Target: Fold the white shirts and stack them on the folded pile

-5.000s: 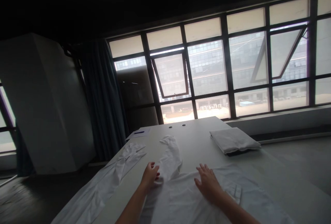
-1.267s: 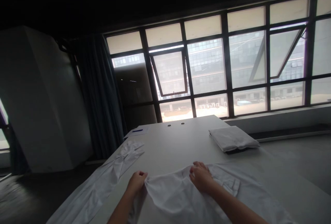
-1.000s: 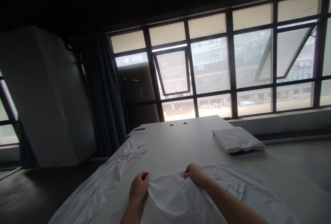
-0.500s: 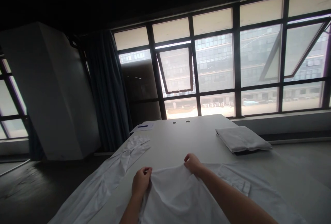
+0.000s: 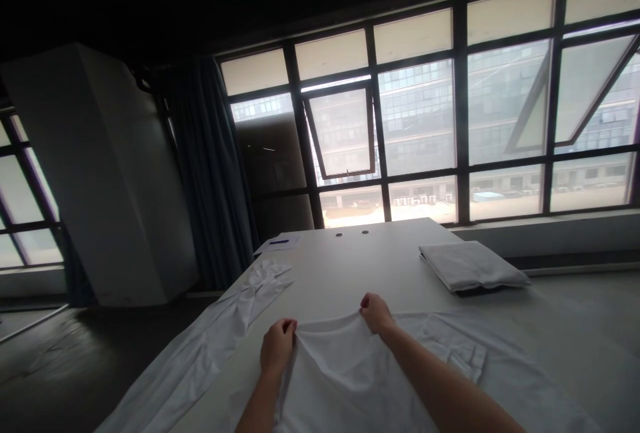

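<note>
A white cloth (image 5: 345, 373), perhaps a garment, lies at the near end of the white table (image 5: 345, 273). My left hand (image 5: 278, 343) pinches its far left corner. Farther right, my right hand (image 5: 376, 314) grips the same far edge, fingers closed. Between the two hands the edge sags slightly, with soft folds below it. Under and beyond my right forearm, more white fabric (image 5: 500, 346) spreads out, including a bunched, layered part. Whether it belongs to the same piece I cannot tell. The cloth's near end runs out of view.
Crumpled white fabric (image 5: 220, 336) lies along the table's left edge. A folded white cloth (image 5: 473, 266) with something dark beneath it is at the right. Paper with a pen (image 5: 279, 242) sits at the far left corner. Beyond are a blue curtain (image 5: 210, 173), a pillar (image 5: 125, 186) and windows.
Both hands keep hold of the cloth's edge and appear slightly higher and farther right in view. The edge between them looks a little slacker. The camera view has shifted slightly.
</note>
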A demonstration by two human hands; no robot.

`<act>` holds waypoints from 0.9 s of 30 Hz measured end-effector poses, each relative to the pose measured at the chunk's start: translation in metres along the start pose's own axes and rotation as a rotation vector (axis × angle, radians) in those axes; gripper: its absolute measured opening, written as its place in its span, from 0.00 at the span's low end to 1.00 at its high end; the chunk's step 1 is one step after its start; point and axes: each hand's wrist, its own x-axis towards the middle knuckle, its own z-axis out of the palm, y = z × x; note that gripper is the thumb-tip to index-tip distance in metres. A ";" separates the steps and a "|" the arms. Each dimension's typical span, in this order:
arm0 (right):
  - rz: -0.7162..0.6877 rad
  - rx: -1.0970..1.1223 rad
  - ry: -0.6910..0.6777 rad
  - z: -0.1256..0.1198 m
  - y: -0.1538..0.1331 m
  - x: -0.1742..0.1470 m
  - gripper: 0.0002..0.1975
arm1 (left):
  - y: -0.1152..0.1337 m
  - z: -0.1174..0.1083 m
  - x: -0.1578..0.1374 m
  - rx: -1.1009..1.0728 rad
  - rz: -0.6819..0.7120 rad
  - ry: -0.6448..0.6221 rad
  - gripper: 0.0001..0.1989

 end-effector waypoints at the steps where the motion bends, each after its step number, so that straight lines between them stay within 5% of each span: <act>1: 0.002 0.008 0.006 0.001 -0.001 -0.001 0.06 | 0.000 -0.001 0.000 0.006 0.009 -0.001 0.15; 14: -0.068 0.052 -0.040 0.013 0.008 -0.001 0.14 | 0.002 -0.001 0.002 0.098 0.038 0.001 0.12; 19: -0.163 0.003 -0.095 0.010 0.008 -0.005 0.19 | 0.016 -0.009 -0.003 0.200 0.181 -0.008 0.17; 24: -0.199 -0.075 -0.099 0.012 0.006 -0.012 0.16 | 0.048 0.000 -0.025 0.262 0.466 -0.248 0.17; 27: -0.193 -0.077 -0.109 0.008 0.006 -0.012 0.16 | 0.059 0.019 -0.042 0.322 0.505 -0.384 0.22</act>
